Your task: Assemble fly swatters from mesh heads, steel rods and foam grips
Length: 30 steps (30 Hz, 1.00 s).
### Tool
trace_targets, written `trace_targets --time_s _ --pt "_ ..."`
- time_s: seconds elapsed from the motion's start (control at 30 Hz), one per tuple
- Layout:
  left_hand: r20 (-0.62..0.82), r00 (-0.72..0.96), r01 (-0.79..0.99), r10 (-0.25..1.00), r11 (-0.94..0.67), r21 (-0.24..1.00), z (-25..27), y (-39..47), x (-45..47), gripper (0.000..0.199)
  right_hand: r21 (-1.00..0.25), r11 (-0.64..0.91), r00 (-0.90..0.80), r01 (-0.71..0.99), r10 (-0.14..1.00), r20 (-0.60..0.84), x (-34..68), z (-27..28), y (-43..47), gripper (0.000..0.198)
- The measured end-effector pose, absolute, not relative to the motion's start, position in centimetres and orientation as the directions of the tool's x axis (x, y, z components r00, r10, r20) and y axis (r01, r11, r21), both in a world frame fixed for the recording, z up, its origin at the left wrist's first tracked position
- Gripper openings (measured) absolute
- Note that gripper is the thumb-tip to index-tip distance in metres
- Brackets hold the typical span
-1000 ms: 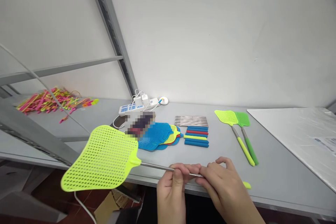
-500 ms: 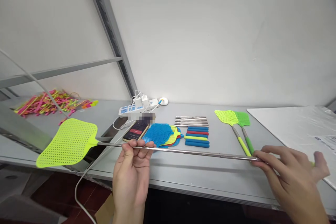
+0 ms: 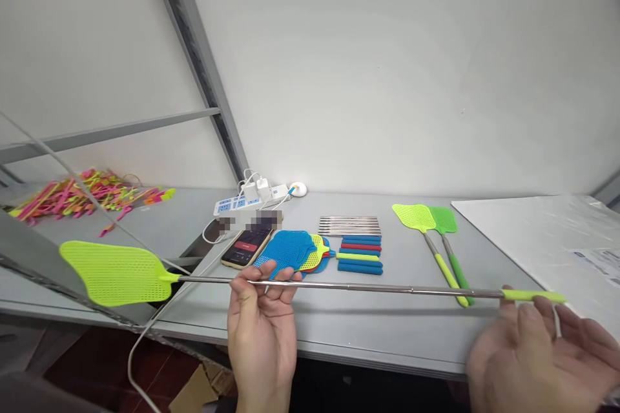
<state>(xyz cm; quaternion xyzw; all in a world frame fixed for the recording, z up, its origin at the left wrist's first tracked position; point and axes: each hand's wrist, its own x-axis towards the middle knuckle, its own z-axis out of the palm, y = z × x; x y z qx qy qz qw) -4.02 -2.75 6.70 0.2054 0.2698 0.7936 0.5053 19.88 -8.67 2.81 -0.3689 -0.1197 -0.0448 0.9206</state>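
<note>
A yellow-green fly swatter [image 3: 119,273] with a long, drawn-out metal rod stretches level across both hands. My left hand [image 3: 264,329], palm up, has its thumb and fingers closed on the rod near the swatter's head. At the other end, my right hand [image 3: 537,352] is turned up, slightly blurred, with its fingers around the yellow-green handle. Beyond the rod lie stacked blue swatter heads [image 3: 288,248] with yellow and red ones, a row of metal rods [image 3: 349,226], and several blue, red and yellow grips [image 3: 361,266]. Two whole swatters, one yellow-green [image 3: 414,216] and one green [image 3: 444,219], lie behind the rod.
A phone [image 3: 247,246] and a white power strip [image 3: 237,206] with cables lie at the back left. Pink and yellow plastic pieces [image 3: 84,193] are piled at far left. White wrapped sheeting [image 3: 527,232] covers the right. A metal post [image 3: 198,58] rises behind the shelf.
My right hand has turned palm up and moved to the handle, which now shows. The swatter's head has rotated and sits slightly lower. My left hand has shifted right along with the view.
</note>
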Motion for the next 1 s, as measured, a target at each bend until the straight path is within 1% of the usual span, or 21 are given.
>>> trace_targets --time_s 0.03,0.07,0.13,0.17,0.23,0.3,0.33,0.37,0.43,0.5,0.63,0.73,0.8,0.87,0.93,1.0 --pt "0.055 -0.414 -0.688 0.909 -0.352 0.634 6.8 -2.8 -4.0 0.025 -0.656 0.748 0.983 0.097 0.031 0.181 20.2 2.7 -8.7 0.046" --pt "0.053 -0.416 -0.690 0.908 -0.353 0.632 6.8 -2.8 -3.9 0.025 -0.650 0.760 0.991 -0.022 0.102 0.087 20.6 2.6 -8.7 0.045" --pt "0.034 -0.402 -0.703 0.915 -0.333 0.628 6.8 -2.7 -3.7 0.024 -0.620 0.734 0.954 -0.278 0.288 -0.086 21.2 2.7 -8.7 0.033" --pt "0.020 -0.388 -0.712 0.921 -0.313 0.628 6.8 -2.8 -3.4 0.024 -0.597 0.711 0.920 -0.371 0.367 -0.134 21.2 2.9 -8.8 0.025" --pt "-0.008 -0.354 -0.728 0.935 -0.270 0.631 6.8 -2.9 -3.0 0.023 -0.570 0.665 0.855 -0.482 0.501 -0.138 20.7 3.4 -9.1 0.013" --pt "-0.028 -0.327 -0.737 0.945 -0.237 0.633 6.7 -3.2 -2.5 0.023 -0.580 0.612 0.787 -0.538 0.611 -0.085 19.6 4.1 -9.6 0.015" --pt "-0.034 -0.320 -0.741 0.947 -0.227 0.632 6.7 -3.3 -2.3 0.023 -0.599 0.592 0.767 -0.539 0.638 -0.060 19.0 4.4 -9.8 0.015" --pt "-0.038 -0.318 -0.744 0.947 -0.224 0.629 6.6 -3.5 -2.0 0.024 -0.619 0.578 0.757 -0.532 0.652 -0.041 18.3 4.7 -10.1 0.018" --pt "-0.044 -0.314 -0.745 0.948 -0.218 0.630 6.4 -4.1 -1.3 0.024 -0.653 0.563 0.753 -0.507 0.658 -0.017 17.2 4.9 -10.5 0.032" --pt "-0.049 -0.260 -0.741 0.964 -0.167 0.651 6.1 -4.9 -0.3 0.026 -0.684 0.518 0.716 -0.513 0.698 -0.008 16.3 4.6 -10.7 0.042" --pt "-0.055 0.007 -0.721 0.998 0.043 0.691 5.7 -7.1 2.4 0.035 -0.713 0.400 0.557 -0.576 0.830 0.016 15.5 3.3 -10.7 0.043" --pt "-0.032 0.103 -0.676 0.994 0.094 0.731 5.9 -8.0 3.4 0.037 -0.725 0.383 0.496 -0.573 0.866 0.066 15.6 2.3 -10.7 0.042" --pt "-0.001 0.126 -0.651 0.992 0.084 0.755 6.0 -7.9 3.2 0.037 -0.756 0.375 0.483 -0.536 0.871 0.090 16.0 1.9 -10.7 0.040" --pt "0.024 0.129 -0.638 0.991 0.065 0.767 5.9 -7.5 2.7 0.036 -0.788 0.376 0.506 -0.488 0.857 0.095 16.5 1.7 -10.6 0.038" --pt "0.036 0.102 -0.643 0.994 0.038 0.765 5.8 -6.9 2.0 0.034 -0.801 0.389 0.578 -0.455 0.813 0.067 17.2 2.1 -10.6 0.036" --pt "0.041 0.072 -0.656 0.997 0.017 0.754 5.7 -6.4 1.4 0.033 -0.788 0.419 0.670 -0.451 0.743 0.011 18.2 2.9 -10.6 0.033"
